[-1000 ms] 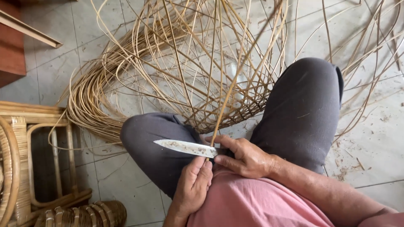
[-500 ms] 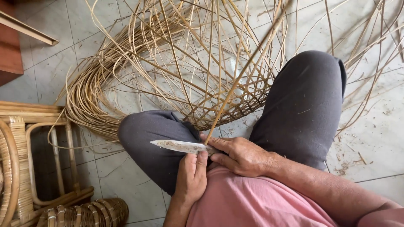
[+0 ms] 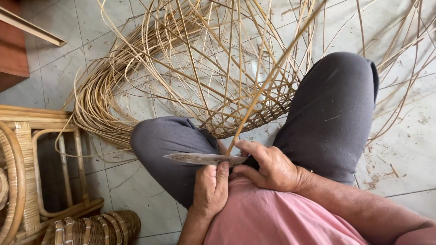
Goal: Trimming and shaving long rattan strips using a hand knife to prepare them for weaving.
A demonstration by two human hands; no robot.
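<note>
I sit on the floor with a long knife (image 3: 200, 159) across my lap, its blade pointing left. My right hand (image 3: 268, 167) grips the handle. A thin rattan strip (image 3: 268, 86) rises from the blade up to the right. Its lower end meets the blade at my left hand (image 3: 211, 190), which pinches it with the thumb resting against the blade. Both hands lie between my knees in grey trousers (image 3: 331, 113).
A half-woven rattan basket frame (image 3: 227, 90) with many loose stakes stands on the tiled floor in front of my knees. A curved bundle of rattan (image 3: 97, 104) lies to its left. Cane furniture (image 3: 27, 172) and a small woven piece (image 3: 95, 229) are at lower left.
The strip now leans further to the right than a second ago. My hands and the knife have stayed in nearly the same place on my lap.
</note>
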